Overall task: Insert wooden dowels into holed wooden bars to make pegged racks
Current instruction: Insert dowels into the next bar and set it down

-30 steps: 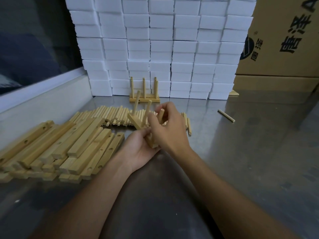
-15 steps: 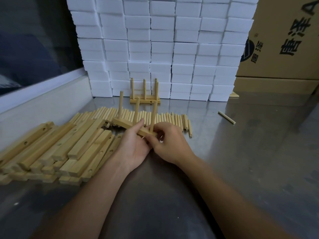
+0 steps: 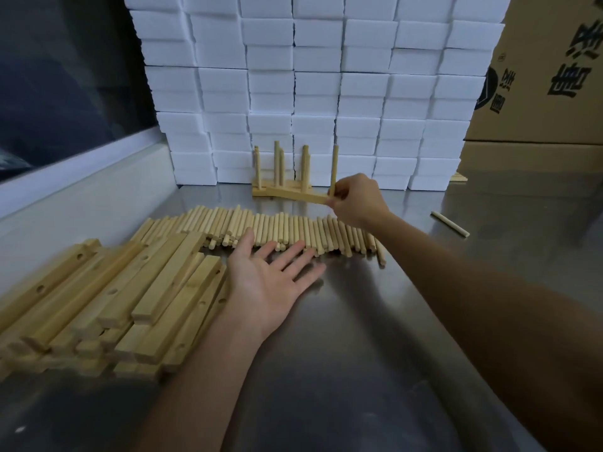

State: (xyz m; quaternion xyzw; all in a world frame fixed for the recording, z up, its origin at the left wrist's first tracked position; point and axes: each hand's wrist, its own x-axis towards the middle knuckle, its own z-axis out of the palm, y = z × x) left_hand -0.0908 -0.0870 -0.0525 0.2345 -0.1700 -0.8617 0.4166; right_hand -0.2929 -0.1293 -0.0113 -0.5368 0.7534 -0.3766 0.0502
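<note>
My right hand (image 3: 355, 200) pinches the near end of a pegged rack (image 3: 298, 194), a wooden bar with upright dowels, and holds it out at the back of the table. It is beside or against another finished rack (image 3: 261, 190) that stands in front of the white blocks. My left hand (image 3: 267, 278) lies palm up on the table with its fingers straight and holds nothing. Its fingertips reach the near edge of a long row of loose dowels (image 3: 261, 228). A pile of holed wooden bars (image 3: 130, 295) lies just left of that hand.
A wall of stacked white foam blocks (image 3: 319, 86) closes the back of the steel table (image 3: 359, 353). A cardboard box (image 3: 551, 70) stands at the back right. One stray dowel (image 3: 450, 224) lies to the right. A raised ledge (image 3: 81, 194) runs along the left.
Both hands held the rack near the table's middle. Now my right hand alone has carried it back to the finished rack, and my left hand has let go and opened, palm up.
</note>
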